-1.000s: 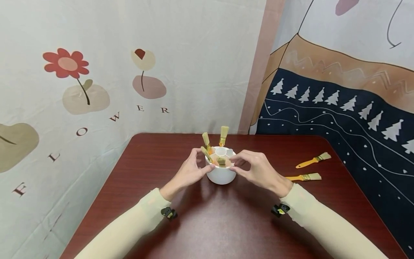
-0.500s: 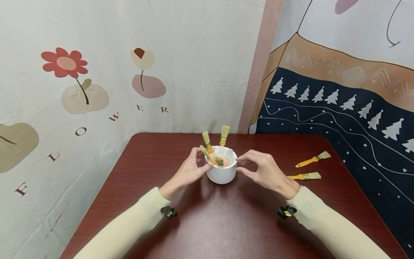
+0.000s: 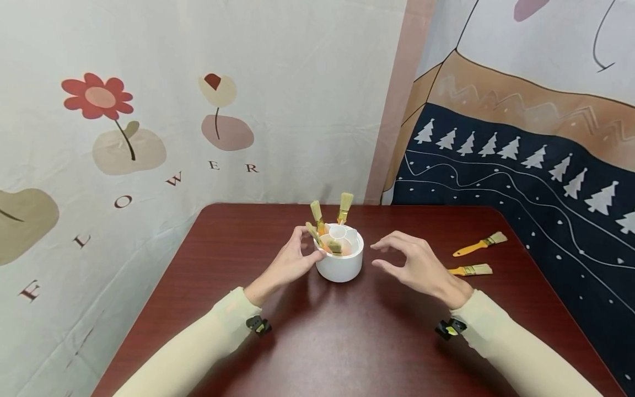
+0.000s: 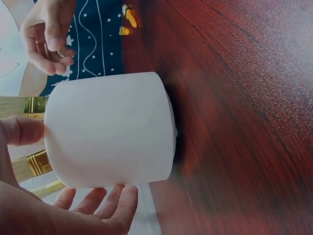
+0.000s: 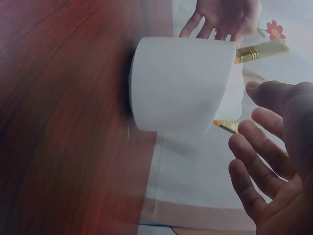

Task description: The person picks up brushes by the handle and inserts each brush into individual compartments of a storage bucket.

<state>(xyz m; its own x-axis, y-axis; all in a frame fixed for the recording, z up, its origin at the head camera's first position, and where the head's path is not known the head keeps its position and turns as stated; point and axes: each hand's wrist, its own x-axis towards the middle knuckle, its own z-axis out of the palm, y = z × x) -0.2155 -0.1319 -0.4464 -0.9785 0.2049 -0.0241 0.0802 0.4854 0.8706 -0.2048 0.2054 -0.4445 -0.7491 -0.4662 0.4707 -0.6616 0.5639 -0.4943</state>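
A round white divided organizer stands on the table with several yellow-handled paintbrushes in it. One paintbrush rises bristles-up at the back, another at the back left. A third leans out at the front left, and a fourth sits low inside at the front. My left hand holds the organizer from the left; in the left wrist view the thumb lies at its rim and the fingers along its side wall. To its right, apart from it, hovers my right hand, fingers loosely bent and holding nothing.
Two more paintbrushes lie on the dark red table at the right: one farther back, one nearer with its handle end hidden behind the right hand. Printed cloths hang behind the table.
My right hand has drawn back rightward from the organizer's rim, its fingers spreading apart. The left hand stays at the organizer. The low front paintbrush has shifted slightly left.
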